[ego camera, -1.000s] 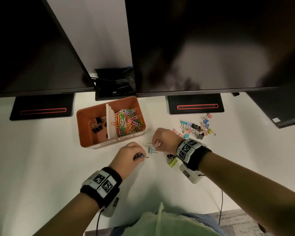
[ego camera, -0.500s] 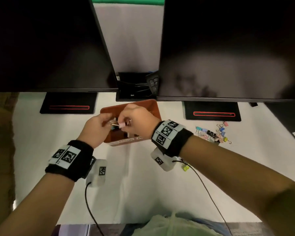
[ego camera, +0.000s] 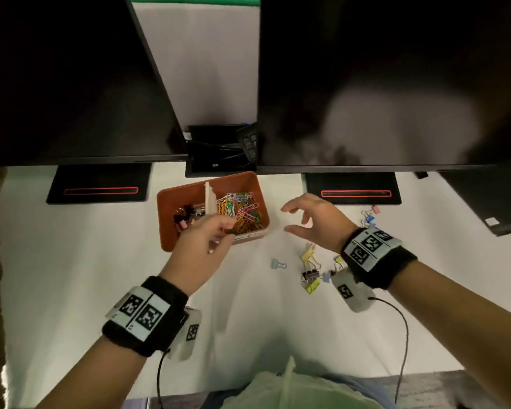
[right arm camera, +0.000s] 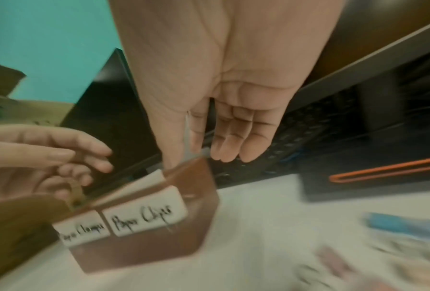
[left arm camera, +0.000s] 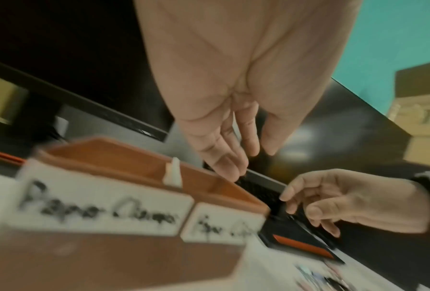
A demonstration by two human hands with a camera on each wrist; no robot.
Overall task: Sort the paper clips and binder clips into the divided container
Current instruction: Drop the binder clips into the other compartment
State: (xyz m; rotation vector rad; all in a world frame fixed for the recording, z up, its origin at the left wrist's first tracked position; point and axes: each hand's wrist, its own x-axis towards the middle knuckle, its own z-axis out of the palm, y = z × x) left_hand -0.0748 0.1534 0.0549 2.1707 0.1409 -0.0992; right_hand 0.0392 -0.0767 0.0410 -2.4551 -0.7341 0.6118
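Note:
The orange divided container [ego camera: 167, 231] stands on the white desk with a white divider [ego camera: 209, 199]. Its left compartment holds binder clips [ego camera: 186, 216]; its right compartment holds coloured paper clips [ego camera: 242, 209]. My left hand [ego camera: 225, 231] hovers over the container's front edge with relaxed fingers, and the left wrist view shows it [left arm camera: 239, 157] empty. My right hand [ego camera: 289, 219] hangs to the right of the container, fingers spread, holding nothing. Loose binder clips lie on the desk: a blue one [ego camera: 278, 264], a yellow and black group [ego camera: 309, 270], and more [ego camera: 370, 215] further right.
Two dark monitors [ego camera: 381, 84] hang over the back of the desk on black bases [ego camera: 99, 187] with red lines. A black dock with cables [ego camera: 219, 152] sits behind the container. A dark laptop edge [ego camera: 502, 208] is at the far right.
Both hands were together over the container's left compartment holding clips. They have now drawn back empty, the right hand moving off to the right.

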